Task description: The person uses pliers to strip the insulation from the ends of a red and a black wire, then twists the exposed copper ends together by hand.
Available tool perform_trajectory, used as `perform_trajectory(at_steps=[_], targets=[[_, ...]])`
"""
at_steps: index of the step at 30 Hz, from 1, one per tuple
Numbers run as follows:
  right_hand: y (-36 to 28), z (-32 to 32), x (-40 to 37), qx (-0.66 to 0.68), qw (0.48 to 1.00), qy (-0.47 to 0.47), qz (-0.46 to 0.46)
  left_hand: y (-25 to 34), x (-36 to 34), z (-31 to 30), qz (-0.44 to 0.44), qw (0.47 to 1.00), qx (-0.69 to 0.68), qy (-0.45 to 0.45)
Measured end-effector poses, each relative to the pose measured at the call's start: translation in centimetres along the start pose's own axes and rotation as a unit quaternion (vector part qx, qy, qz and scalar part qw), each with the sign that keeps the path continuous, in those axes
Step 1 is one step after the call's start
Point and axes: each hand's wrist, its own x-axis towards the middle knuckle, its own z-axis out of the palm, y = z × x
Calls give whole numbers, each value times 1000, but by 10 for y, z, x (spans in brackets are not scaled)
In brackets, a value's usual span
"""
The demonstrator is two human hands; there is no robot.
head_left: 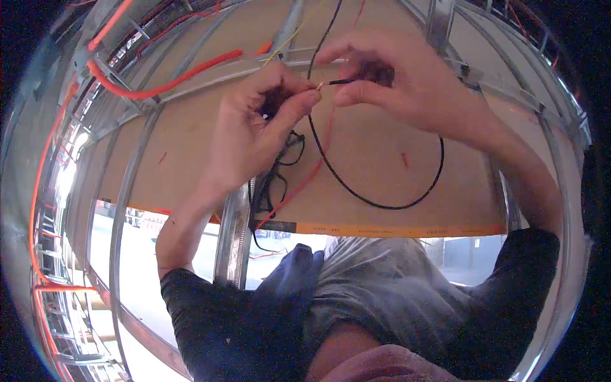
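Observation:
A black wire (394, 208) hangs in a wide loop below my hands, and its stripped end shows bare copper strands (320, 85). My left hand (254, 114) is closed, thumb and forefinger pinching at the copper. Just to the right, my right hand (407, 83) curls around the insulated part close to the stripped end, its thumb below the wire and forefinger raised above. The wire's path inside the right palm is hidden. A red wire (326, 143) runs down behind the black one.
Brown board (382, 172) lies behind the hands, crossed by metal studs (132, 159). Black-framed glasses (277, 181) are beside the left wrist. Orange tubing (159, 92) bends at the upper left, and a yellow wire (289, 39) runs near the top. Small red scraps (405, 160) dot the board.

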Motion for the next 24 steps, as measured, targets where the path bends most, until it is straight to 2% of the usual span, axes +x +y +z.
perform_trajectory(at_steps=[1, 2, 4, 7, 11, 15, 17, 19, 24], targets=[[1, 2, -2, -70, 994, 44, -69, 1, -1, 1, -10, 1000, -18, 2], [1, 4, -3, -69, 994, 43, -69, 2, -1, 2, -19, 999, -35, 1], [1, 6, -4, -208, 961, 79, -163, 0, 1, 3, -13, 999, -32, 0], [-4, 3, -5, -276, 942, 83, -175, -1, 2, 3, -6, 1000, -27, -2], [-1, 4, -3, -269, 942, 77, -182, -2, 2, -2, -27, 1000, -9, -9], [-1, 4, -3, -319, 924, 72, -201, -3, 3, 1, -33, 999, -2, 2], [1, 5, -4, -330, 917, 75, -210, -6, 3, 3, -4, 1000, -19, 5], [4, 5, -6, -388, 889, 75, -232, -5, 3, 4, -8, 1000, -14, 6], [7, 7, -6, -399, 879, 65, -254, -5, 2, 3, -10, 1000, 1, 1]])
